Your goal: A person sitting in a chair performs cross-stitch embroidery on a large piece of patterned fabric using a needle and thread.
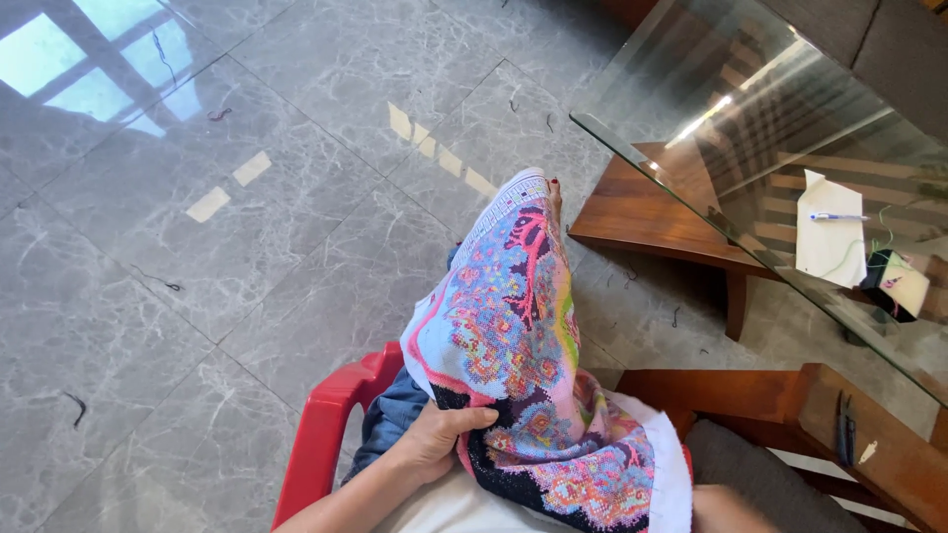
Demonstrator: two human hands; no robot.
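Head view: embroidered cloth (pixel 523 345) mid-frame, draped over lap, long axis running lower right up to upper centre. Left hand (pixel 434 434) nearer, fingers pinching cloth's lower-left edge. Right hand (pixel 726 508) barely showing bottom right, fingers can't tell. Glass worktop (pixel 691 118) upper right.
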